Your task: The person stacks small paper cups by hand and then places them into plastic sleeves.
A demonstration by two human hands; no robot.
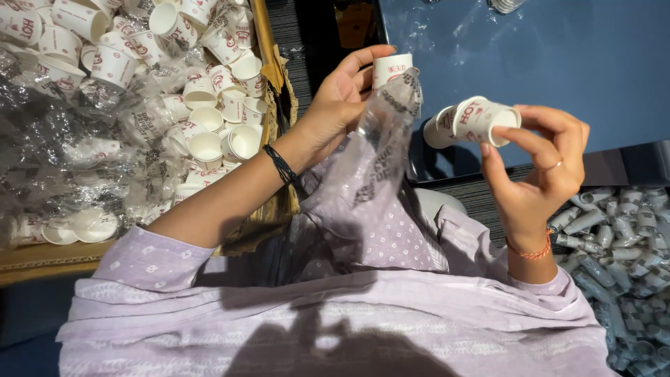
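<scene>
The left hand (342,98) is up at the middle of the scene, fingers curled and pinching the mouth of a clear plastic sleeve (380,150) together with one small white paper cup (391,70) poking out at the sleeve's top. The sleeve hangs down from that grip, crinkled, over the lilac tunic (335,314) in the person's lap.

Over to the right, the right hand (541,164) has thumb and fingertips closed round a short stack of cups (471,122), turned on its side, open rim facing right, held clear of the sleeve with a gap between them. It floats in front of the near edge of the blue table (558,56).

On the far left, a cardboard box (269,49) is heaped with loose cups and torn wrapping. Low on the right lies a pile of wrapped cup sleeves (621,258).
</scene>
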